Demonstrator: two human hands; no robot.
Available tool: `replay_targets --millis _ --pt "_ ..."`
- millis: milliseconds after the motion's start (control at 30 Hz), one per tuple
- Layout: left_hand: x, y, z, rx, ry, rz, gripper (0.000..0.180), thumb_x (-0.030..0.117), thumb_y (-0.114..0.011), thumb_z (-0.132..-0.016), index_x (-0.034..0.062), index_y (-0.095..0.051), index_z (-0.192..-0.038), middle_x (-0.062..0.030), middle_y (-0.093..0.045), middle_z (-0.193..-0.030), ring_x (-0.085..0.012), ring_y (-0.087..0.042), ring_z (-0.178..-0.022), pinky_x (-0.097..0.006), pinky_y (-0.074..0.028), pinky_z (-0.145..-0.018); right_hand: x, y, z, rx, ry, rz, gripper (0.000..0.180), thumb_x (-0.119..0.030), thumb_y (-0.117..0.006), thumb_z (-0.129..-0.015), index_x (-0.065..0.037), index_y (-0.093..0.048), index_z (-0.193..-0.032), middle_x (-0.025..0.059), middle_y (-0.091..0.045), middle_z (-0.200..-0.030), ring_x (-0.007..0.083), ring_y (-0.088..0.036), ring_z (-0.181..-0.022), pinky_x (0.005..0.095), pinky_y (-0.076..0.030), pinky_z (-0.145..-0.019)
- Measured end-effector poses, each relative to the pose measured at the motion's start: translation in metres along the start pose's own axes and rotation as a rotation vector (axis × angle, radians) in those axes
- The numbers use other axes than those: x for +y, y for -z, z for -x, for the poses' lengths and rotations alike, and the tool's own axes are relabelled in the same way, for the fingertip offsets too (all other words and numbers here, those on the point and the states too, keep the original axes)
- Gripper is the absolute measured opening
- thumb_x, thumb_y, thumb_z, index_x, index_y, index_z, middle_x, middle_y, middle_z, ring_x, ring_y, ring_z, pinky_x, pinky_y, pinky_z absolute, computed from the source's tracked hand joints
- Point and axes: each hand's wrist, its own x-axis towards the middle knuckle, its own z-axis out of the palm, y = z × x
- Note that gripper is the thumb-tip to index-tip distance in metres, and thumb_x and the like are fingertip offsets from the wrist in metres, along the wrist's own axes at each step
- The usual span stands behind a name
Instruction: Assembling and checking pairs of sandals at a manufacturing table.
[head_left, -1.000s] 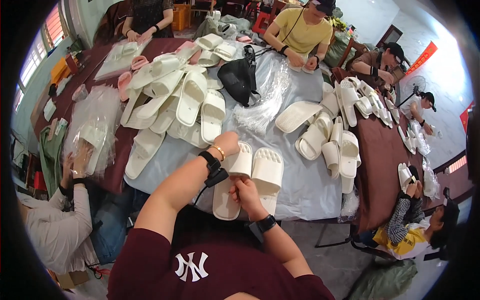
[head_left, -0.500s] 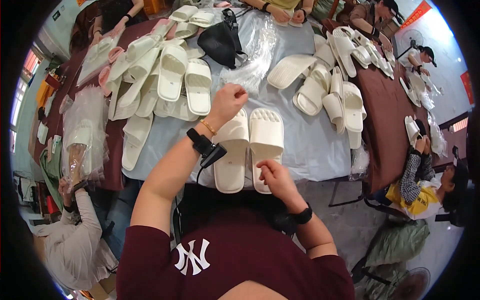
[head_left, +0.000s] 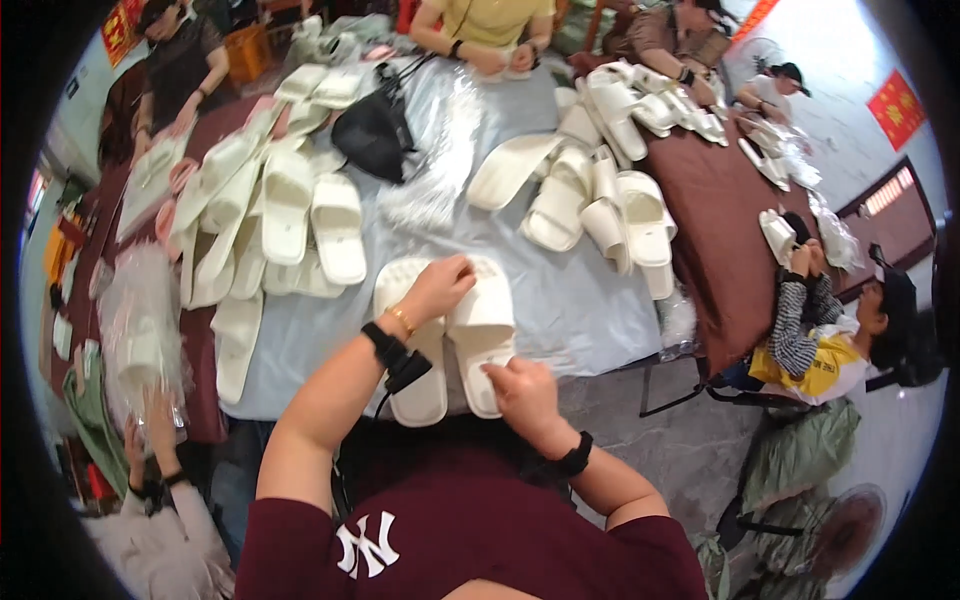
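A pair of white slippers lies side by side at the table's near edge, toes pointing away from me. My left hand (head_left: 440, 287) is closed, fingers curled together, above the toe straps and covering part of the left slipper (head_left: 420, 388). Whether anything is in those fingers is hidden. My right hand (head_left: 526, 396) is closed too, thumb and fingers pinched together at the right edge of the right slipper (head_left: 482, 325), over its heel half. What it pinches, if anything, is too small to make out.
White slippers (head_left: 285, 205) are heaped at left, and more slippers (head_left: 560, 205) lie at right. Between them are a black bag (head_left: 372, 138) and clear plastic wrapping (head_left: 430, 165). Co-workers sit around the table; one person's hands (head_left: 155, 420) at left reach into a plastic bag (head_left: 140, 310).
The whole view has shifted, so the table things appear further left. My left hand has come nearer, from the left slipper's toe to over the straps. My right hand stays by the right slipper.
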Motion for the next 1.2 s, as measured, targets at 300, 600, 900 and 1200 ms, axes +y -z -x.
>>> replay_targets --millis 300,600,900,1200 --pt "0.005 -0.004 0.013 -0.049 0.055 -0.010 0.022 0.021 -0.055 -0.084 0.0010 -0.060 -0.091 -0.0186 -0.064 -0.083 -0.0340 -0.062 -0.078 -0.040 -0.048 -0.070 -0.014 -0.020 0.010 -0.117 -0.001 -0.268 0.013 -0.010 -0.063 -0.075 -0.008 -0.066 -0.088 0.0116 -0.061 -0.074 0.0317 -0.061 -0.068 0.0416 -0.049 -0.061" --pt "0.000 -0.003 -0.008 -0.021 0.028 -0.049 0.023 0.022 -0.054 -0.084 0.0012 -0.061 -0.091 -0.0191 -0.064 -0.083 -0.0336 -0.062 -0.076 -0.038 -0.048 -0.068 -0.006 -0.022 0.003 -0.173 -0.056 -0.444 0.011 -0.008 -0.060 -0.078 -0.006 -0.066 -0.087 0.0132 -0.063 -0.079 0.0328 -0.061 -0.074 0.0402 -0.050 -0.066" --pt "-0.001 -0.005 0.000 -0.032 0.040 -0.020 0.023 0.022 -0.057 -0.083 -0.0003 -0.060 -0.090 -0.0159 -0.063 -0.080 -0.0262 -0.060 -0.072 -0.034 -0.047 -0.068 0.001 -0.031 0.003 0.002 -0.088 -0.302 0.011 -0.006 -0.060 -0.078 -0.004 -0.066 -0.087 0.0131 -0.063 -0.080 0.0328 -0.060 -0.076 0.0409 -0.049 -0.067" --pt "-0.002 0.001 -0.011 -0.166 0.072 0.033 0.021 0.020 -0.058 -0.082 0.0021 -0.063 -0.090 -0.0143 -0.065 -0.082 -0.0243 -0.061 -0.076 -0.034 -0.048 -0.070 0.020 -0.054 -0.031 0.047 0.017 -0.002 0.012 -0.004 -0.059 -0.074 -0.002 -0.058 -0.086 0.0119 -0.059 -0.087 0.0315 -0.053 -0.088 0.0414 -0.044 -0.075"
